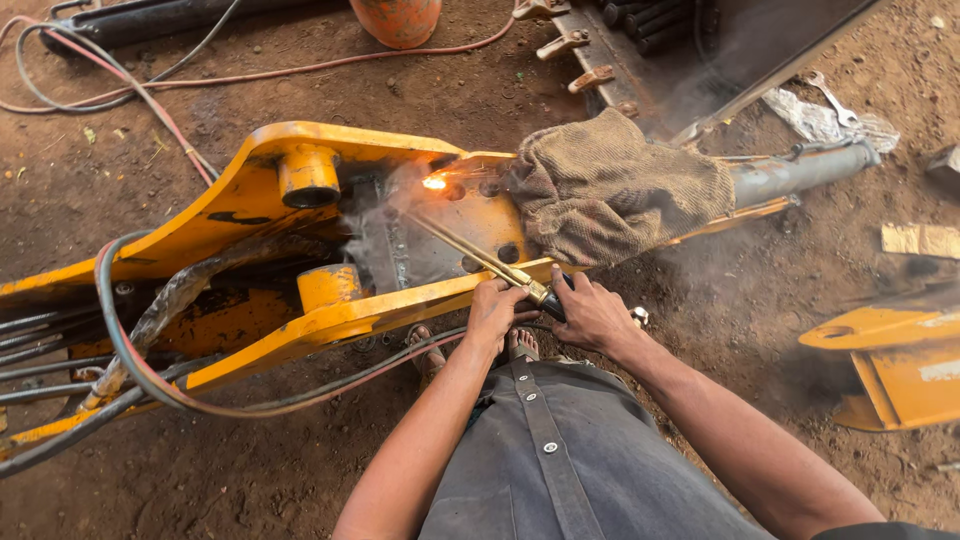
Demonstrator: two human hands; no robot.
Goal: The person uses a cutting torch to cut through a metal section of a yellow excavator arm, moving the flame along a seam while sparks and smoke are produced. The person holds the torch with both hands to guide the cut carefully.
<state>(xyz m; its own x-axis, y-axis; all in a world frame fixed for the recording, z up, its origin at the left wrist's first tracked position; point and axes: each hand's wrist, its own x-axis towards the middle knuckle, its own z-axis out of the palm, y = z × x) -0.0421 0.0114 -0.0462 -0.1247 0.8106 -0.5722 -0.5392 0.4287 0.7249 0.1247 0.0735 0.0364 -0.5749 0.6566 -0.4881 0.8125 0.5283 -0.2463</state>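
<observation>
Both your hands are closed on the brass cutting torch [480, 258]. Your left hand [494, 310] wraps its fingers tight around the torch's tube where it meets the handle, resting against the lower edge of the yellow excavator arm [230, 205]. Your right hand [592, 315] sits just at 3 o'clock of the left one, fingers curled around the dark handle end of the torch, thumb pointing toward 11 o'clock.

The torch runs from your hands toward 10 o'clock, and its tip ends at a bright orange-white flame spot [434, 182] on the grey steel plate inside the arm. Pale smoke drifts up around that spot and off toward 2 o'clock.

A coarse brown cloth [610, 190] is draped over the arm at 3 o'clock of the glow, covering where a grey cylinder rod [790, 172] leaves the arm. Black and red hoses [150, 375] loop from the arm's 8 o'clock end and trail under it toward your hands. At 12 o'clock of the frame stands the base of an orange gas cylinder [398, 20] on the dirt. A second yellow steel part [890, 355] lies at 3 o'clock, well apart from you. Your sandalled feet [520, 345] show just below the arm's edge.
</observation>
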